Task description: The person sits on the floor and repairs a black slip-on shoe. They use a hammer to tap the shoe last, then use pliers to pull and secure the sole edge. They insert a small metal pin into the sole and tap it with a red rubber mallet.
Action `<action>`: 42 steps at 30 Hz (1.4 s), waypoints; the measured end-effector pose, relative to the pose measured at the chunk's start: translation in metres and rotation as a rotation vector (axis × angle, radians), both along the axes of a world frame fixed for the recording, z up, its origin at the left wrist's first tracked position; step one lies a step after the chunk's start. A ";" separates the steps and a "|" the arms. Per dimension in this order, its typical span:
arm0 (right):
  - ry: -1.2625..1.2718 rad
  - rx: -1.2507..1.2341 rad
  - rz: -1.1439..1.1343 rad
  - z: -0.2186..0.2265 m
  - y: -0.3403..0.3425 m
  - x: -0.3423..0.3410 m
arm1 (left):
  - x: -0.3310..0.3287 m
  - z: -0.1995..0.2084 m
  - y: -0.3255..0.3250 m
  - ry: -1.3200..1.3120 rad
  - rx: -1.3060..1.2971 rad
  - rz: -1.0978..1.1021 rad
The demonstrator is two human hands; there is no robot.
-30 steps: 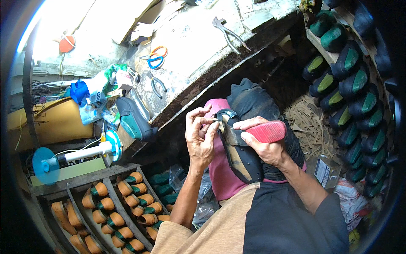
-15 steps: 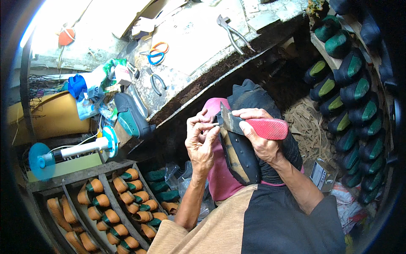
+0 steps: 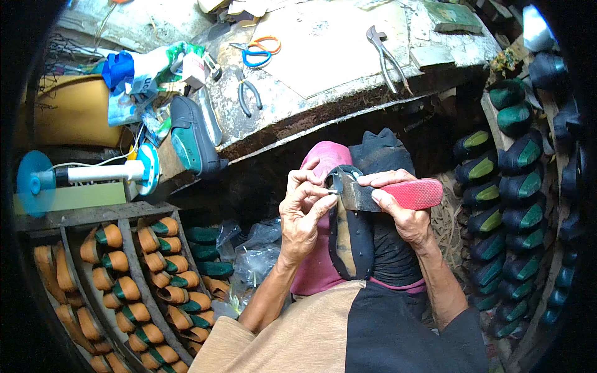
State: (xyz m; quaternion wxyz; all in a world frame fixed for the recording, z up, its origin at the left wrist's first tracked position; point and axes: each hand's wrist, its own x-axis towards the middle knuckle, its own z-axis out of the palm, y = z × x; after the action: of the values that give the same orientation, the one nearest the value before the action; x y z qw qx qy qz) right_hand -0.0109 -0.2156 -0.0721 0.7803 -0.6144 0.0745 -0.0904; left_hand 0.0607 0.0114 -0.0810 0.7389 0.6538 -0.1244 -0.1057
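Observation:
An upturned black shoe (image 3: 362, 245) lies in my lap between my thighs, with a tan insole and small tacks along its folded edge. My right hand (image 3: 405, 219) is closed around a tool (image 3: 418, 194) with a wide red textured handle and a broad dark metal head, held across the toe end of the shoe. At the tip of that head, my left hand (image 3: 300, 217) pinches something small and pale, too small to name. The toe end is partly hidden behind the tool and fingers.
On the worktable ahead lie pincers (image 3: 387, 59), scissors (image 3: 256, 51) and small pliers (image 3: 247, 93). A finished dark shoe (image 3: 189, 137) stands at its left end. Brown shoes fill a rack (image 3: 121, 248) at lower left. Dark shoes (image 3: 521, 180) hang in rows at right.
My view has shifted, so the table and racks sit differently in it. The tool's metal head has turned from steeply upright to nearly level, and both hands stay closed at the shoe's toe.

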 end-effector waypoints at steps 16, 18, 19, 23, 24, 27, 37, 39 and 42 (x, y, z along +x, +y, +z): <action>0.091 -0.044 0.138 0.004 -0.020 0.019 | 0.035 0.029 0.007 -0.520 0.598 -0.145; 0.090 -0.061 0.138 0.004 -0.020 0.019 | 0.041 0.034 0.005 -0.544 0.647 -0.199; 0.086 -0.058 0.134 0.003 -0.019 0.019 | 0.044 0.036 0.003 -0.650 0.698 -0.206; 0.074 -0.060 0.126 0.003 -0.017 0.017 | 0.052 0.036 -0.007 -0.795 0.776 -0.239; 0.072 -0.063 0.126 0.004 -0.016 0.016 | 0.050 0.035 -0.009 -0.802 0.770 -0.208; 0.066 0.023 0.059 0.003 -0.011 0.010 | 0.031 0.027 -0.015 -0.776 0.716 -0.090; -0.156 -0.090 -0.047 0.003 0.001 0.008 | -0.010 0.011 -0.028 -0.703 0.626 0.225; -0.115 -0.050 0.016 0.008 -0.004 0.010 | -0.010 0.011 -0.029 -0.692 0.611 0.236; -0.073 -0.002 0.100 0.013 -0.016 0.017 | -0.014 0.010 -0.030 -0.662 0.572 0.273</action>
State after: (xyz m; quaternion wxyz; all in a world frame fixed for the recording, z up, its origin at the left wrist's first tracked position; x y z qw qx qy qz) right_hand 0.0057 -0.2312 -0.0589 0.7854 -0.6144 0.0151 -0.0739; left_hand 0.0472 -0.0186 -0.0706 0.4563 0.8406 -0.2323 0.1769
